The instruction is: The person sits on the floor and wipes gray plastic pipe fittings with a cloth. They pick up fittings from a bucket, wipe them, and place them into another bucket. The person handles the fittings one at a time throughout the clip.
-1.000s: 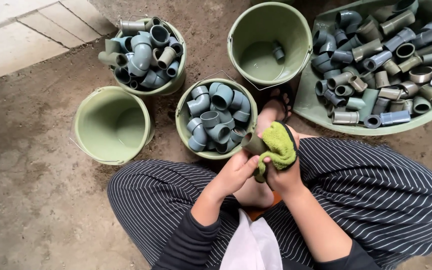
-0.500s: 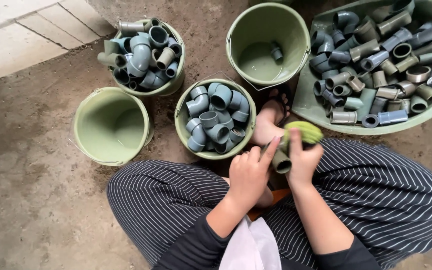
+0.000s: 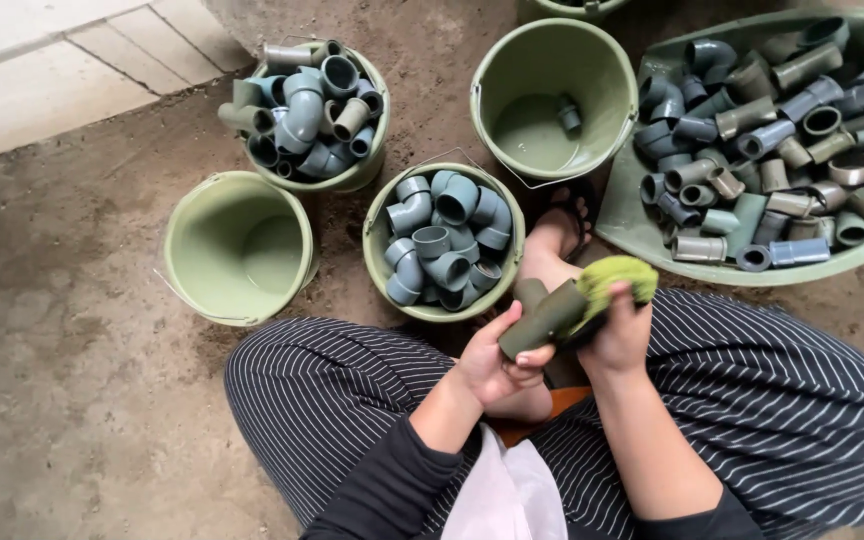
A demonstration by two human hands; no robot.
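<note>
The left hand (image 3: 492, 365) has its grip closed around the lower end of an olive-grey pipe fitting (image 3: 542, 318), thumb over the top and fingers curled beneath; the fitting lies tilted, its far end rising toward the right hand (image 3: 620, 335); the right hand's grip is closed on a yellow-green cloth (image 3: 614, 278), which is pressed against the fitting's upper end. Both hands sit above the lap of a person in dark pinstriped trousers (image 3: 752, 400), and a bare foot in a sandal (image 3: 557, 232) shows just beyond the fitting.

Just beyond and left of the fitting stands a green bucket full of grey-blue elbows (image 3: 444, 240); further left of the fitting is an empty green bucket (image 3: 240, 247); well beyond it to the left, a third bucket heaped with mixed fittings (image 3: 312, 110); straight beyond the fitting, a deeper green bucket (image 3: 552, 95) with one small grey piece at its bottom. Beyond and to the right of the fitting lies a wide green basin (image 3: 632, 225) piled with grey and olive pipe pieces. All of this rests on a bare dirt floor (image 3: 72, 350), with pale paving slabs (image 3: 42, 70) at the far left of the fitting.
</note>
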